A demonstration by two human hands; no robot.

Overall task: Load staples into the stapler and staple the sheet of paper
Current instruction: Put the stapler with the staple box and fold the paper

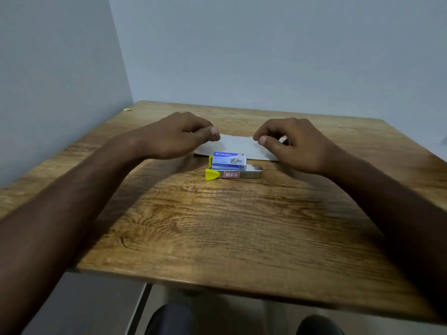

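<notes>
On a wooden table (217, 226), a metal stapler (238, 174) lies with the staple box (229, 160) resting on it — beyond, left hand (179, 136) and right hand (292, 141), fingers curled, reach the paper sheet's (238, 146) ends; grip unclear.

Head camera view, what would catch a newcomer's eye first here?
Two bare forearms reach in, the left hand and right hand over the ends of a white sheet of paper mid-table. Just nearer, a blue staple box sits against a silver stapler with a yellow tip.

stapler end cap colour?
Yellow. The stapler has a yellow cap at its left end, metal body; the head view shows it.
</notes>
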